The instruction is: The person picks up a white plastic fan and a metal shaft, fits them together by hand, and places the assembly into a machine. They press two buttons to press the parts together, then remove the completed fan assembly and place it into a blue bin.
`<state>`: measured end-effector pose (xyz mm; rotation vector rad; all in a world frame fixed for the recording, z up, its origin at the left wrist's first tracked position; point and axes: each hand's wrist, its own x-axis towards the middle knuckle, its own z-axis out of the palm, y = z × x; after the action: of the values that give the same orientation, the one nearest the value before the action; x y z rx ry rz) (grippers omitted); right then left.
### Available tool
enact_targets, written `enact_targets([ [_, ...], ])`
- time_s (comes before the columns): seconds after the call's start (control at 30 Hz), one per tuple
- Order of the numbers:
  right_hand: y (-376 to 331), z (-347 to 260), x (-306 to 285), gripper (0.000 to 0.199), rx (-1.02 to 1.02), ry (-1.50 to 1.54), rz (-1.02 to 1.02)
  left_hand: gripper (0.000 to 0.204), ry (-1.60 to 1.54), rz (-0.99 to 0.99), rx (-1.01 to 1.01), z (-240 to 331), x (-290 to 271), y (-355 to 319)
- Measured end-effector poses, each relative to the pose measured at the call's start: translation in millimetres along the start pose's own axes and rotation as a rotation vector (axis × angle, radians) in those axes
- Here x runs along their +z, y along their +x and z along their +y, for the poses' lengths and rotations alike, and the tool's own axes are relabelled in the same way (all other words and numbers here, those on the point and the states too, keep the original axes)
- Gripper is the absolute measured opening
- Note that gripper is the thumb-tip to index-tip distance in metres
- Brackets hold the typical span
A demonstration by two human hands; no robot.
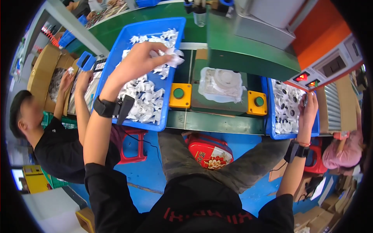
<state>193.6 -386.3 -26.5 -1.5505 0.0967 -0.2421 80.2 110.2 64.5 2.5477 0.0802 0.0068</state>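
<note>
My left hand (140, 61) hovers over the large blue tray (136, 30) on the left, its thumb and fingers pinched on a white finned plastic part (177, 58). Loose white parts (142, 103) of a similar look lie heaped in that tray. At the right, my right hand (309, 110) reaches into a smaller blue tray (296, 136) of white parts with dark round centres (285, 101). Its fingers are curled together at the tray's far right side; what they hold, if anything, is hidden. Between the trays, a round white piece (226, 79) sits on a pale fixture (208, 87).
Yellow boxes with green buttons, one left (184, 101) and one right (254, 110), flank the fixture. A green machine head (252, 62) overhangs behind it, beside an orange control cabinet (326, 27). A co-worker (58, 143) sits at left. A red bag (210, 151) lies below, between my legs.
</note>
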Motion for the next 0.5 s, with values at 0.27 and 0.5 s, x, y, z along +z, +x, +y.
enact_targets([
  [0.27, -1, 7, 6, 0.027, -0.057, -0.076, 0.027, 0.031, -0.186, -0.064, 0.632, 55, 67, 47],
  [0.5, -16, 7, 26, 0.025, -0.118, -0.029, 0.035, 0.029, -0.245, -0.419, 0.006, 80, 56, 47],
])
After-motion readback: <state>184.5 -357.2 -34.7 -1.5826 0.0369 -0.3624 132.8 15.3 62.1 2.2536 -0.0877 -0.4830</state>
